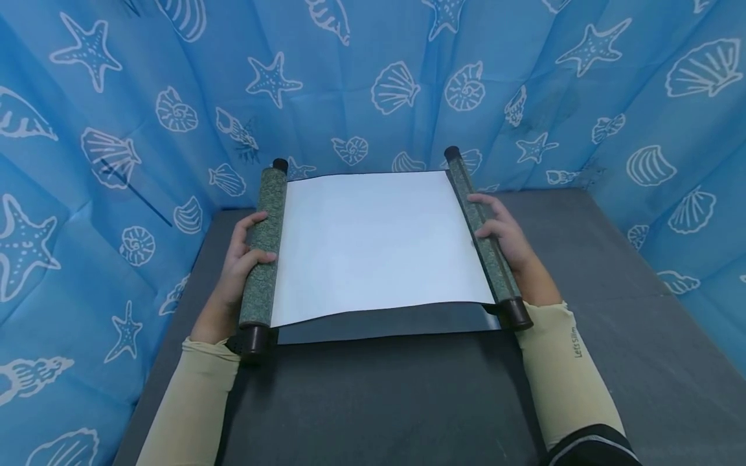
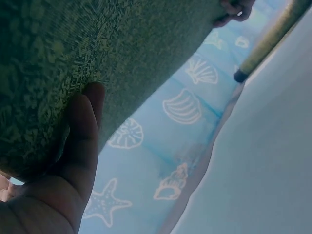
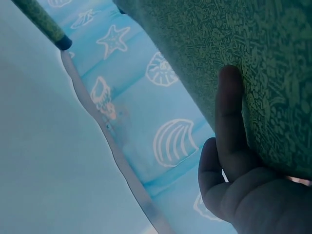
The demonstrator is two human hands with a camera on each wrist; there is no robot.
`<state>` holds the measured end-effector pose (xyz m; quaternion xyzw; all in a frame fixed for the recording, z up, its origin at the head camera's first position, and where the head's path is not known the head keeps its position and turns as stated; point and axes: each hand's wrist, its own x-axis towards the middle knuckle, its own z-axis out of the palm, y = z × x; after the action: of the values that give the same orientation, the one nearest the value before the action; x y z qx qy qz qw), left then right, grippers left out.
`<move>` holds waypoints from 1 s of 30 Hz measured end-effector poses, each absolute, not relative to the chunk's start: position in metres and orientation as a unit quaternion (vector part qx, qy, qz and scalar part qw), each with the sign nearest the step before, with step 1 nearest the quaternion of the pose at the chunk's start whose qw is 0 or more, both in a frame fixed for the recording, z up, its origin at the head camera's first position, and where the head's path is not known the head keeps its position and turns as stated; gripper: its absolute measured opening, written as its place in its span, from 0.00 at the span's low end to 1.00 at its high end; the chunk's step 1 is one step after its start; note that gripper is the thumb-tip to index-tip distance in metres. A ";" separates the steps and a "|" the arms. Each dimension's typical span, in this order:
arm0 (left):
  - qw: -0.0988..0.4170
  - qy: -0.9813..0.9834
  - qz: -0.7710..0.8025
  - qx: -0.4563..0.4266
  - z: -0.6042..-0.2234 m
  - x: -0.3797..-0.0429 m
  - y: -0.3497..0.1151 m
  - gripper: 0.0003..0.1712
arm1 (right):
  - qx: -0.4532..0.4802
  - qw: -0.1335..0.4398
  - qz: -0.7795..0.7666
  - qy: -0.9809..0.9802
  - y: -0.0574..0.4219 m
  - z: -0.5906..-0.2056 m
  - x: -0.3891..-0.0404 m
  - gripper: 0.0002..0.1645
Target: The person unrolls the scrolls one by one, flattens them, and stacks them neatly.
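A scroll is spread partly unrolled between my two hands, its white sheet (image 1: 379, 239) facing up in the head view. Green patterned backing covers the left roll (image 1: 265, 288) and the right roll (image 1: 495, 268), which both end in dark brown knobs. My left hand (image 1: 234, 262) grips the left roll from its outer side, thumb and a finger over the top. On the other side my right hand (image 1: 508, 238) holds the right roll around its middle. Each wrist view shows the green backing (image 2: 126, 44) close up, with fingers (image 3: 230, 107) against it.
Beneath the scroll lies a dark grey table (image 1: 396, 401). A blue curtain (image 1: 344, 84) with white shells and starfish hangs behind it and along both sides. The sheet's near edge bows above the tabletop, with a glossy grey strip (image 1: 384, 322) showing under it.
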<state>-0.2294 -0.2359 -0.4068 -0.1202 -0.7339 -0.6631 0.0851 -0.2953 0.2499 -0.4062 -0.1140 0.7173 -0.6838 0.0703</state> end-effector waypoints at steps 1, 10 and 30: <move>0.080 -0.734 -0.664 -0.114 -0.405 -0.230 -0.236 0.42 | -0.119 0.076 -0.694 0.706 0.250 -0.406 -0.295 0.40; 0.069 -0.734 -0.667 -0.114 -0.402 -0.231 -0.239 0.44 | -0.129 0.065 -0.685 0.714 0.251 -0.405 -0.294 0.36; 0.029 -0.733 -0.673 -0.095 -0.403 -0.222 -0.236 0.38 | -0.139 0.060 -0.630 0.761 0.263 -0.400 -0.294 0.40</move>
<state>-0.2222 -0.2361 -0.4026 -0.0952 -0.7332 -0.6726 0.0291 -0.2938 0.2625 -0.4001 -0.1392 0.7614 -0.6303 0.0601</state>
